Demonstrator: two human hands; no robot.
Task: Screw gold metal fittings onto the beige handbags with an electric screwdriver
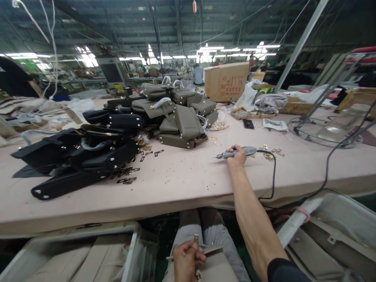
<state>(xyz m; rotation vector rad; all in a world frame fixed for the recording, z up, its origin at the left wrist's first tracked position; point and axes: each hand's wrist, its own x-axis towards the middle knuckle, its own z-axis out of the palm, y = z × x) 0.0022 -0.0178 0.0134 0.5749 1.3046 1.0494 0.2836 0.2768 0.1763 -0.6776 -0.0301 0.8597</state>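
Observation:
My right hand [236, 157] is wrapped round a grey electric screwdriver [249, 150] over the table, its bit pointing left and its cord running off to the right. Low in view, my left hand [188, 258] is closed on a taupe bag [219, 268] lying across my lap. A small gold metal plate [196, 239] sticks up at its fingers. Another bit of gold hardware shows below the hand on the bag. How the fingers grip the plate is partly hidden.
Black bags [76, 160] and olive bags [182, 121] are heaped on the left and middle of the table. Dark metal plates [126, 172] and gold plates [268, 156] lie scattered. Crates with taupe pieces, a left crate [133, 246] and a right crate [302, 223], flank my legs.

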